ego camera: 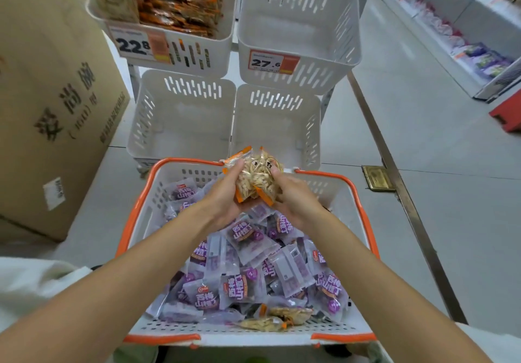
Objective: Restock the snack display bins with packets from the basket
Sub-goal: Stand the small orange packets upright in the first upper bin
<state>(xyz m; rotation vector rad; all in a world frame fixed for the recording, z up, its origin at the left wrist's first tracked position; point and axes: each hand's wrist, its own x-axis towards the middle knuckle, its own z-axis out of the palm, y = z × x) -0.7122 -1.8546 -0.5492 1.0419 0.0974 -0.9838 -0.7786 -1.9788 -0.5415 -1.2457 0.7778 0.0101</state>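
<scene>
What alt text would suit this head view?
The left hand and right hand hold clear, orange-edged snack packets above an orange-rimmed basket of purple packets. Ahead stand white display bins: three are empty and the upper-left bin is stocked.

Glossy clear-film packets (258,178), slotted white plastic basket (158,199), matt cardboard box (50,103)

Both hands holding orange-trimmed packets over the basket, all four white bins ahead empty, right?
Not all four. The head view shows the upper left bin stocked with orange packets, not empty. Left hand and right hand do hold the orange-trimmed packets over the basket.
</scene>
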